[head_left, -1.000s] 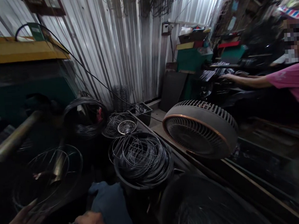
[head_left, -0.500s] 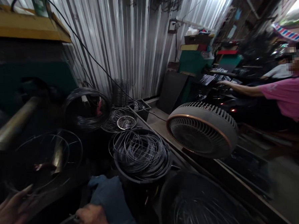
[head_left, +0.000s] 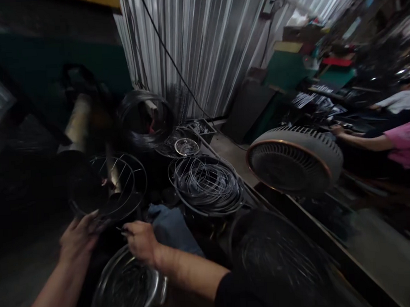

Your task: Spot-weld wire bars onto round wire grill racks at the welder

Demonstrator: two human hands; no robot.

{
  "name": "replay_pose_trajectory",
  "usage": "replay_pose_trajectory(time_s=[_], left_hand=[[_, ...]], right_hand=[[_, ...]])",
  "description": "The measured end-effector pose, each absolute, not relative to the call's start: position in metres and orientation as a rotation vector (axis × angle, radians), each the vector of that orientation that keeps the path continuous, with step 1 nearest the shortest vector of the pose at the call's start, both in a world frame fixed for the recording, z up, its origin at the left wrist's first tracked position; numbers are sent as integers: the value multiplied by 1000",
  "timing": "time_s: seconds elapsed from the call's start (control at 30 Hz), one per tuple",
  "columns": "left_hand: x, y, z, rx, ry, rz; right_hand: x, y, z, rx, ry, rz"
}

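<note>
A round wire frame point(head_left: 133, 175) with concentric rings stands at the left, in front of a metal rod with a pale worn end. My left hand point(head_left: 79, 238) is at its lower rim, fingers closed about the edge, though blur softens the contact. To the right, my right hand point(head_left: 141, 241) is closed in a pinch, and a short thin piece of wire point(head_left: 118, 228) sticks out from its fingertips. Below that hand sits a shiny metal bowl point(head_left: 102, 287) with dark, thin pieces inside. A blue cloth point(head_left: 174, 228) lies just beyond my right wrist.
Coiled wire point(head_left: 210, 185) fills a round basin ahead. A larger dark basin point(head_left: 235, 234) stands at the right, near a grey fan point(head_left: 294, 158). Farther back are a wire coil point(head_left: 124, 116) and a small dish point(head_left: 187, 147). People work at the far right, one in a pink shirt point(head_left: 409, 143).
The view has swung left and down, so more of both forearms and the metal bowl show. My right hand has left the bowl's rim area and come up nearer the wire frame and my left hand.
</note>
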State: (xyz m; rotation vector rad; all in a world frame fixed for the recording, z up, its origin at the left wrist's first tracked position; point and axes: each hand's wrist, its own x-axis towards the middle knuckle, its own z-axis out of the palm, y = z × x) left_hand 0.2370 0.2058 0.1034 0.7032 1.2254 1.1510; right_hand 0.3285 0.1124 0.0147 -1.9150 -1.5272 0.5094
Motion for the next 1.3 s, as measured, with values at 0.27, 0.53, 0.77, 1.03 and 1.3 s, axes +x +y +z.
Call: replay_pose_trajectory(time_s=[0.27,0.53,0.77,1.03,1.3], left_hand=[[222,231,77,651,1082,1104],[214,232,73,608,1041,1081],[201,226,66,618,998,1050],[199,214,73,627,966,1074],[206,217,74,637,991,1099]], right_hand=[[278,136,2,-1938,-1826,625],[274,144,2,-2078,-1864,616],[240,120,5,-2063,-1860,694],[240,107,-4,-1885,-1761,676],[286,95,-27,-1630,-1363,618]])
